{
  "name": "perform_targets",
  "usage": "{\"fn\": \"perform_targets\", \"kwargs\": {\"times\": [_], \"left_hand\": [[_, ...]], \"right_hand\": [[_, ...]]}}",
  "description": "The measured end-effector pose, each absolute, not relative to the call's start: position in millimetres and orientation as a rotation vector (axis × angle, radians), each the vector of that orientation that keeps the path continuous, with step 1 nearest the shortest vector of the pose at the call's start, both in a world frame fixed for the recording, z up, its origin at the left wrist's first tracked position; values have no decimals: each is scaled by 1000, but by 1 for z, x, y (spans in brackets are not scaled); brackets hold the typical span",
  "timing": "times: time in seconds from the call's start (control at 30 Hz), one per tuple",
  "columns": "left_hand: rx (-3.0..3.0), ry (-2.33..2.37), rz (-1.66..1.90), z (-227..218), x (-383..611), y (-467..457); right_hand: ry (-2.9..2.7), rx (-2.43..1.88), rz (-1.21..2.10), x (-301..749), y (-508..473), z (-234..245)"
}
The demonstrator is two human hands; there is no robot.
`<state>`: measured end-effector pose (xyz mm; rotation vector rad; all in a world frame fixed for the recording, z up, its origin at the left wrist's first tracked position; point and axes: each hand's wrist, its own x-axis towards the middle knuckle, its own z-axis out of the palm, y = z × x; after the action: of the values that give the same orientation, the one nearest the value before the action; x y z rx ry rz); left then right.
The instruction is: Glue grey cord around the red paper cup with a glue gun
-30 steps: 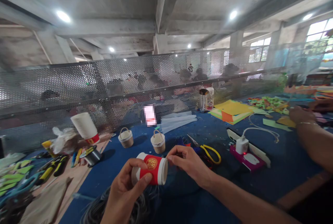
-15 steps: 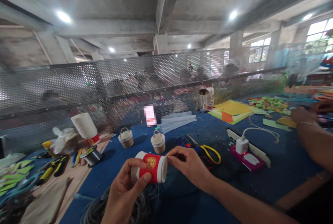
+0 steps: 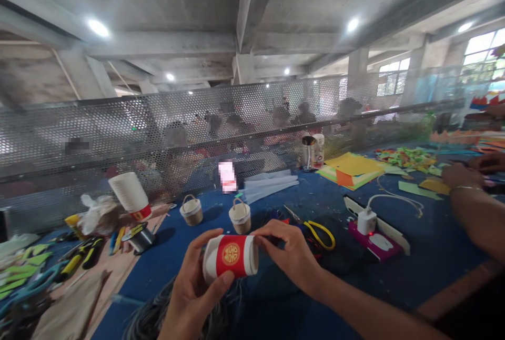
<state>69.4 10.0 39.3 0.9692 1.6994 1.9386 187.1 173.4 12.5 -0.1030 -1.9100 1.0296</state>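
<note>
My left hand [image 3: 195, 282] is wrapped round a white paper cup [image 3: 211, 262] with a red band and a round gold emblem. The cup lies sideways in the air, its rim pointing right. At that rim, the thumb and forefinger of my right hand [image 3: 290, 256] are pinched together against the edge; any small thing between them is hidden. Just beyond the cup stand two small baskets, one [image 3: 240, 216] close behind it and the other [image 3: 191, 210] further left, each with a light lining and a looped handle. Grey cord [image 3: 155, 311] lies coiled under my left wrist.
Stacked paper cups [image 3: 128, 192], a wire spool [image 3: 139, 236] and yellow-black pliers [image 3: 92, 251] are at left. Yellow-handled scissors [image 3: 321, 235] lie behind my right hand. A purple power strip [image 3: 374, 240] and a co-worker's arm [image 3: 469, 213] are at right. A perforated metal screen [image 3: 189, 145] borders the table.
The cup has turned in my left hand and shifted slightly right, so the gold emblem faces me more fully. My left fingers have changed their hold; my right fingers remain at the rim.
</note>
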Motion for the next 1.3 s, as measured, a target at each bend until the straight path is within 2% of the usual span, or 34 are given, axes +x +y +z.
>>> {"fn": "perform_targets", "kwargs": {"times": [0.23,0.6,0.87,1.3], "left_hand": [[821,1559,1758,36,53,16],[956,1745,1713,19,41,18],[1031,1810,1668,25,52,16],[966,1752,1763,28,56,16]], "right_hand": [[-2009,-26,859,190,172,6],[-1910,-58,962,191,170,13],[-1941,-118,1028,190,168,15],[-1953,-295,1419,190,170,21]]}}
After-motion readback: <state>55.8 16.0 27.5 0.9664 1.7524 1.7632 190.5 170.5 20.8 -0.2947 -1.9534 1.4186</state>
